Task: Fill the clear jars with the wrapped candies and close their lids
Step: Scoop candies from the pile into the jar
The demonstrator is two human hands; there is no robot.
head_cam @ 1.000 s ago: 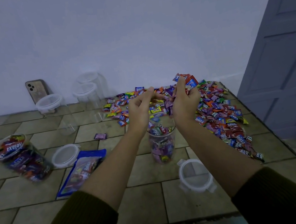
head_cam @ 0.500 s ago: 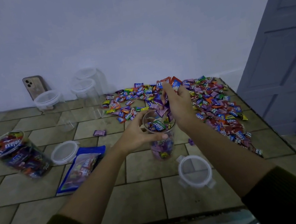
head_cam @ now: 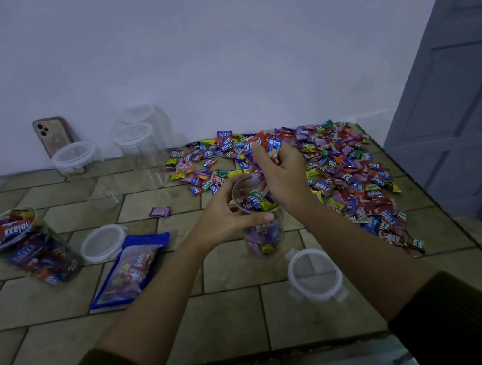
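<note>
A clear jar, partly filled with wrapped candies, stands open at the middle of the tiled surface. My left hand curls round its rim from the left, thumb across the front. Just above the jar's mouth, my right hand grips a bunch of wrapped candies. A wide heap of loose candies spreads behind and to the right. The jar's lid lies in front of it, to the right.
A candy-filled jar stands open at the left, a lid and a blue candy bag beside it. Three empty clear jars and a phone stand by the wall. A grey door is at the right.
Both hands came back from the candy heap. My left hand dropped to the jar's rim and took hold of it; my right hand carried a bunch of candies over the jar's mouth.
</note>
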